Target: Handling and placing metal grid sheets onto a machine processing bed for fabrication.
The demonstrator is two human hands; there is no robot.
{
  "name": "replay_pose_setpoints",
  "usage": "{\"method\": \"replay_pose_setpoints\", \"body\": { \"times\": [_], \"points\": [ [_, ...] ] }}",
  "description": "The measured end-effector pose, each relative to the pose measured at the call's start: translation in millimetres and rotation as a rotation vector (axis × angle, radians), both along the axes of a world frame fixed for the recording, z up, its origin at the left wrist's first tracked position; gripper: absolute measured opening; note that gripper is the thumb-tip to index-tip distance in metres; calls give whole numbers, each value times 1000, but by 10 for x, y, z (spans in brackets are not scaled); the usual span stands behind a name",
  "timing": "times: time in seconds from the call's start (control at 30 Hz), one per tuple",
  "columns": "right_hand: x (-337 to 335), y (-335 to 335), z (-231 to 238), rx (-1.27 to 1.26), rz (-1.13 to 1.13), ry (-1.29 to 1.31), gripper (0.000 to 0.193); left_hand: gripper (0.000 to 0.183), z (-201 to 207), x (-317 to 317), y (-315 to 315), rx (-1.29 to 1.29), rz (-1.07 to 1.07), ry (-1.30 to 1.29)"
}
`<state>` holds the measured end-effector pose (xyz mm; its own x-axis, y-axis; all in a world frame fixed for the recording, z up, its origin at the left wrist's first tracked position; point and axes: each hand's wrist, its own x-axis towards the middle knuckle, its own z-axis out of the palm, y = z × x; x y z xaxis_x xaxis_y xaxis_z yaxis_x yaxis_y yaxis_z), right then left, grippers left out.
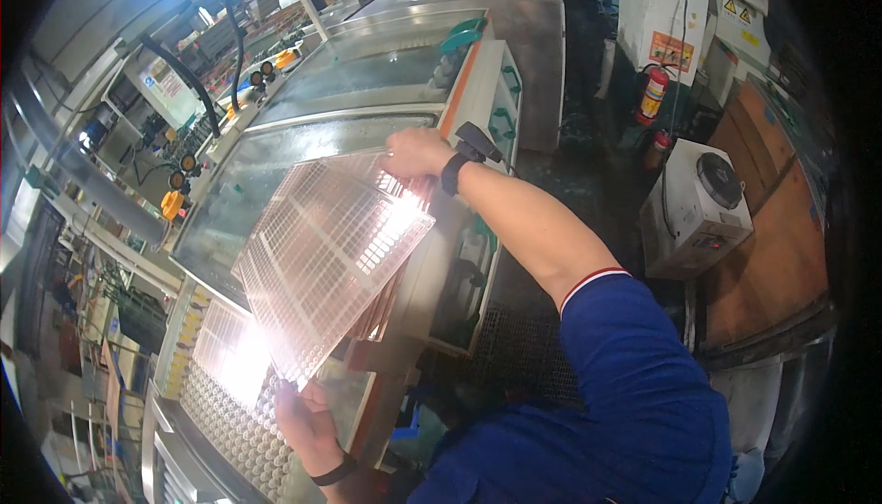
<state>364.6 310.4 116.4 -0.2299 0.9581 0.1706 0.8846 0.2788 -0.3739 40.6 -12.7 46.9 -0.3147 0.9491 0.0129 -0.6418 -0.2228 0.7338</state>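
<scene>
Head view. A thin, copper-toned rectangular panel with a pale grid pattern (317,251) slants over the grey, glass-topped machine (213,233); similar copper-toned panels (390,300) show beneath, at its four o'clock. Left hand (308,423) pinches its six o'clock corner; right hand (415,153) grips at one o'clock, whether this panel or one behind, cannot tell. Judgement: best handled by edges only, evenly supported, corners clear of neighbours.

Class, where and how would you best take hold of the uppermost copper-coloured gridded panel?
Probably with a light pinch on the edges at the lower corner of the panel, approached from the near left. It is thin, flat and tilted, with no handle showing, and that corner juts nearest; the left hand is there.
</scene>
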Motion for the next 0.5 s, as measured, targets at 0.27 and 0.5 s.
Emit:
{"method": "replay_pose_setpoints", "body": {
  "times": [0.27, 0.5],
  "points": [
    [-37, 13, -12, 27, -5, 7, 46, 25, -196, -271, 19, -45, 45, -44],
    [-7, 78, -67, 43, -15, -15, 48, 23, -20, -126, 85, -165, 137, -98]
  ]
}}
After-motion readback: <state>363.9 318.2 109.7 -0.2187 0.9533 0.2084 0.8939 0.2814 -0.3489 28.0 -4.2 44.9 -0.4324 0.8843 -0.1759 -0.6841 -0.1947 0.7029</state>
